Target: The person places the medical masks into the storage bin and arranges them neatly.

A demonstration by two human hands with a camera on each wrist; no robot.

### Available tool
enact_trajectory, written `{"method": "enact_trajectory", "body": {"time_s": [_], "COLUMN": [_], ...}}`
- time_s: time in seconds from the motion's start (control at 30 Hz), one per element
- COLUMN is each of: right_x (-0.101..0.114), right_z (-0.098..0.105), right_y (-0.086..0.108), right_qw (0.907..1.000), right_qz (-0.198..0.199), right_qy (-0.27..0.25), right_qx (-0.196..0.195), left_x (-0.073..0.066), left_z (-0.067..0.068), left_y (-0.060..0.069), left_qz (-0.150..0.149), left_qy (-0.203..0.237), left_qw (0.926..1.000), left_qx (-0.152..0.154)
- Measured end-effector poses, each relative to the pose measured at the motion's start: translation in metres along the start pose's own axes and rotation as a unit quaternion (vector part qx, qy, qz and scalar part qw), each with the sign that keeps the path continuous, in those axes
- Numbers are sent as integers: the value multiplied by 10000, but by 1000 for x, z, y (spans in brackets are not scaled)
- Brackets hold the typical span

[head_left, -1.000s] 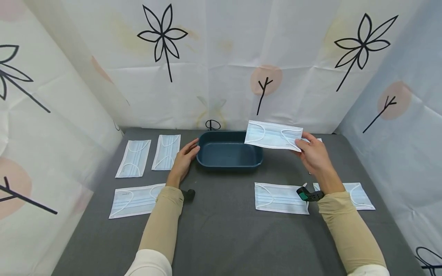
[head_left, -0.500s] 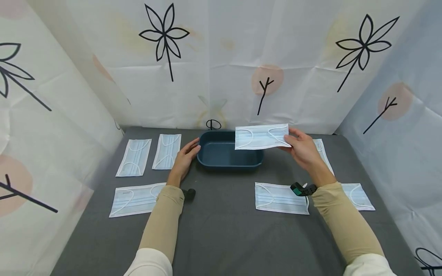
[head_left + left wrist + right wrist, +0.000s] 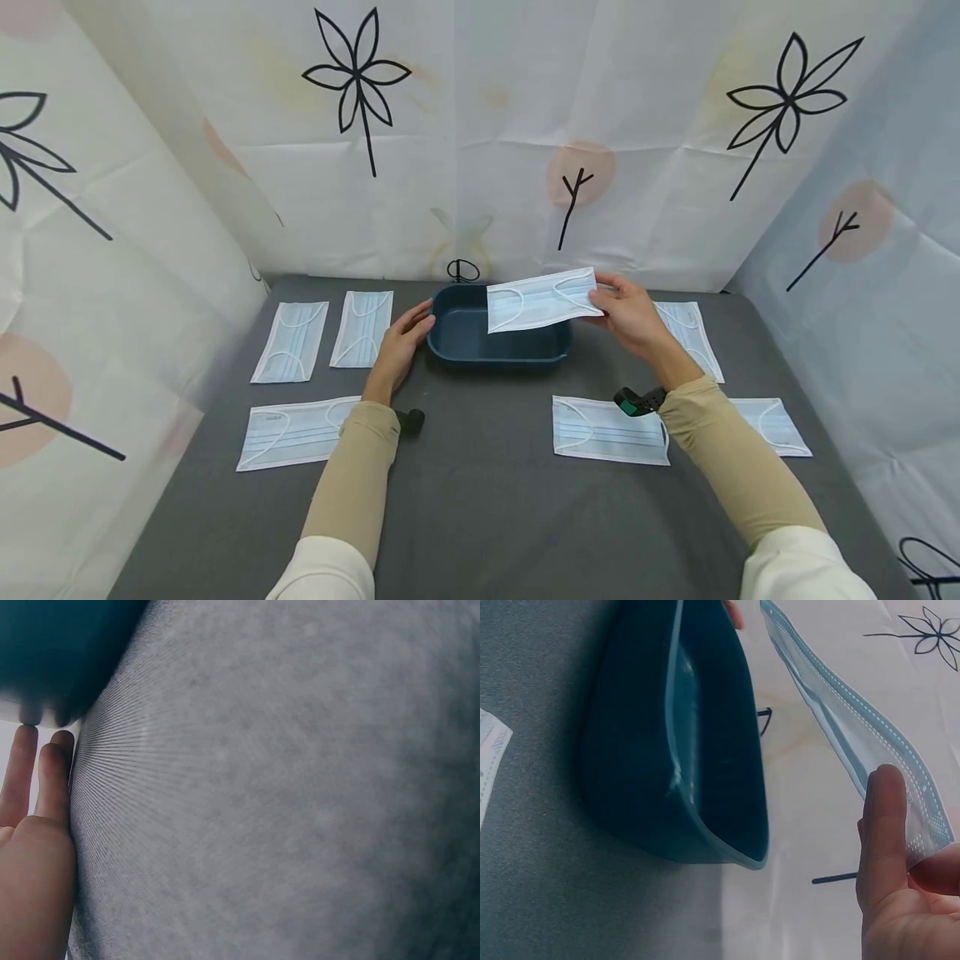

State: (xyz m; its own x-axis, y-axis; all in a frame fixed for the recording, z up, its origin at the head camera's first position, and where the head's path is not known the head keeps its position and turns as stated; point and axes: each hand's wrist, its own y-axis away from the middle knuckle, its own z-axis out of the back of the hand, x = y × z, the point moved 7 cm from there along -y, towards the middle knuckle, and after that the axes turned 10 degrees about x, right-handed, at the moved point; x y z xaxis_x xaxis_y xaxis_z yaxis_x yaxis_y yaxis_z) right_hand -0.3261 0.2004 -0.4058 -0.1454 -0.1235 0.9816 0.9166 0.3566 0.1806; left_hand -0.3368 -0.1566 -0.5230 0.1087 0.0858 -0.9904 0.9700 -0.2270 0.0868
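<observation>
Steadily brace the tray (image 3: 480, 362) at its left end with your left grip (image 3: 401, 343) loosely extended, and, with your right grip (image 3: 633, 318) pinching one end of the mask (image 3: 532, 307) above the tray's right part, level its free end.

Two hands (image 3: 397, 346), with two wrist devices (image 3: 409, 423) behind their fingers; one blue tray (image 3: 495, 362) at the left fingertips (image 3: 425, 306); seven face masks (image 3: 542, 303): one between the right fingers (image 3: 611, 282), three left of the left fingers, three nearer or farther right than the right fingers.
</observation>
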Motion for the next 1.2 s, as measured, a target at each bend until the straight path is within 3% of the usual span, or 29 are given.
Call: {"method": "enact_trajectory", "body": {"time_s": [0.23,0.37,0.57,0.8,1.2], "right_x": [-6,-8,-9,-15,-24], "right_z": [-14,-21,-31,-46,-71], "right_y": [-11,-17,-23,-31,-42], "right_qw": [9996,9994,9990,9984,9964], "right_qz": [-145,-155,-162,-228,-208], "right_qy": [128,180,192,-161,-561], "right_qx": [203,270,357,483,594], "left_x": [-20,-21,-9,-19,2], "left_z": [-6,-7,-4,-7,3], "left_y": [13,15,9,15,2], "left_qz": [131,150,84,195,-73], "left_qy": [-43,-83,-128,-14,-199], "left_qw": [9998,9998,9999,9998,9998], "left_qx": [132,141,21,74,-54]}}
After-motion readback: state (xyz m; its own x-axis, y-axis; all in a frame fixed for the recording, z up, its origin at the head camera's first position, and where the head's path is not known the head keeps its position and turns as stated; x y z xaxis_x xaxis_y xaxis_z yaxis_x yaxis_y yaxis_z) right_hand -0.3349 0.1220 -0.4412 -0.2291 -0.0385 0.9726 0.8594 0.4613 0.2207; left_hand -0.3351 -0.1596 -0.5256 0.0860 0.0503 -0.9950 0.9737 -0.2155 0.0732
